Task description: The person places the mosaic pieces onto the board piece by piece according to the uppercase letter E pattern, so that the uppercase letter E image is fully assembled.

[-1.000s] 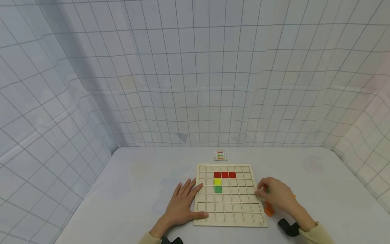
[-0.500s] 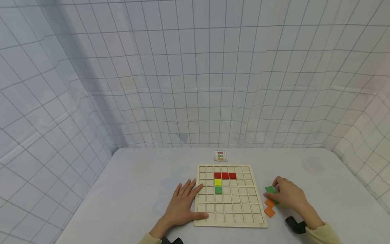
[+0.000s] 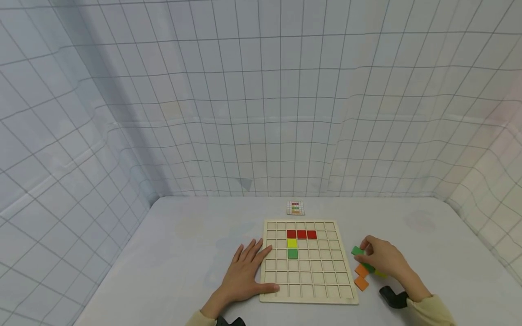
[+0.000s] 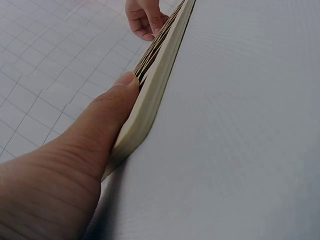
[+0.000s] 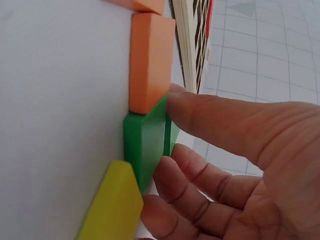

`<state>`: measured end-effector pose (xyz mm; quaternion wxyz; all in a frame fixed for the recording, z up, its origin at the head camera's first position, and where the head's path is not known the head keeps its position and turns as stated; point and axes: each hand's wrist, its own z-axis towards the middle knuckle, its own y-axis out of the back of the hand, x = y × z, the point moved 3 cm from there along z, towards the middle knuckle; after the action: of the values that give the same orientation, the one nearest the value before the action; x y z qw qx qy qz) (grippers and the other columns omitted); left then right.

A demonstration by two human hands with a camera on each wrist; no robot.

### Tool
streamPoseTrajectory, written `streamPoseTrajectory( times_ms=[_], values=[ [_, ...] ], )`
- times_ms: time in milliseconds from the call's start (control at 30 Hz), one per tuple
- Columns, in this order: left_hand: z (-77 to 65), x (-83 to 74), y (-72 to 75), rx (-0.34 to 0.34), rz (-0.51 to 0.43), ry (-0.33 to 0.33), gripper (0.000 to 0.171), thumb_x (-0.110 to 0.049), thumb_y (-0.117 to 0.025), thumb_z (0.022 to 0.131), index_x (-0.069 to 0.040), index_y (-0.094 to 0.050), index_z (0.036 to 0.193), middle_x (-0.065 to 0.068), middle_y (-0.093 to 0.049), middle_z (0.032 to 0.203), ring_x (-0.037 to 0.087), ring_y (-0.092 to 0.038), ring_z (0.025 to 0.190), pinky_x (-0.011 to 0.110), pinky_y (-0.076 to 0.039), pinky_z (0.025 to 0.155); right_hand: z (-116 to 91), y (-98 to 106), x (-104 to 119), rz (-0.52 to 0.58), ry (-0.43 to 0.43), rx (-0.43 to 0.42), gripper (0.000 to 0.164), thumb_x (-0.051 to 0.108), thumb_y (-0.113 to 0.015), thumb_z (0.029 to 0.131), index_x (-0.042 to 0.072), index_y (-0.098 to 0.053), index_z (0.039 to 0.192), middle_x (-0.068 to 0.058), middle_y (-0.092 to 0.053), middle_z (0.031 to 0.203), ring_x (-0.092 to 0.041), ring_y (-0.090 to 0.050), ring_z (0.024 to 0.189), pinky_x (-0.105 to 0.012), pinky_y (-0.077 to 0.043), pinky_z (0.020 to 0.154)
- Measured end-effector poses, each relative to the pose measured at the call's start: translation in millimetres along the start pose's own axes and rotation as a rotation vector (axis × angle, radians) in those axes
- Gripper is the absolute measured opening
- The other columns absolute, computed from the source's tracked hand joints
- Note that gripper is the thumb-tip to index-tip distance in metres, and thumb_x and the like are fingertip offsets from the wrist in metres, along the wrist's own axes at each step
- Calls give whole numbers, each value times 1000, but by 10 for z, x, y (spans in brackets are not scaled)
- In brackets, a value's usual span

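A pale wooden grid board [image 3: 307,277] lies on the table, with three red tiles [image 3: 302,234] in a row, one yellow tile [image 3: 292,243] and one green tile [image 3: 292,253] in its cells. My left hand [image 3: 243,277] rests spread at the board's left side, thumb and a fingertip over its edge. To the right of the board, my right hand [image 3: 383,258] has curled fingers and pinches a loose green tile [image 3: 357,251]. Another green tile [image 5: 150,140] lies beneath the fingers, touching an orange tile [image 5: 152,62]. A yellow tile [image 5: 112,205] is partly under the hand.
A small card [image 3: 295,208] with a coloured grid pattern lies behind the board. Another orange tile [image 3: 361,284] sits near the board's right edge. Gridded white cloth [image 3: 261,113] hangs around the table [image 3: 175,262]. Black wrist devices [image 3: 393,298] show below the hands.
My right hand drew back rightward from the board's edge to the loose tiles, then shifted slightly left. The loose green tile moved a little left with it. The left hand stayed still.
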<state>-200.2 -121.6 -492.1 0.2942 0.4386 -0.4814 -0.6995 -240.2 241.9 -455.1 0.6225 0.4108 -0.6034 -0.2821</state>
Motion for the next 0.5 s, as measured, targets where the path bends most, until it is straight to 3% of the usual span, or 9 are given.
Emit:
streamPoseTrajectory(
  times_ms=[267, 500],
  values=[
    [-6, -5, 3, -15, -2, -18, 96, -79, -52, 74, -22, -33, 149, 8, -24, 154, 28, -14, 142, 53, -7, 111, 41, -43, 4, 13, 5, -6, 31, 29, -74, 82, 6, -58, 93, -1, -51, 74, -16, -46, 60, -30, -38, 52],
    [0, 8, -11, 0, 11, -7, 97, -80, -51, 74, -23, -33, 150, 7, -24, 154, 27, -13, 142, 52, -6, 111, 71, -36, 37, 16, 47, -13, 28, 23, -75, 81, 4, -58, 91, -1, -52, 78, -17, -47, 67, -32, -40, 57]
  ],
)
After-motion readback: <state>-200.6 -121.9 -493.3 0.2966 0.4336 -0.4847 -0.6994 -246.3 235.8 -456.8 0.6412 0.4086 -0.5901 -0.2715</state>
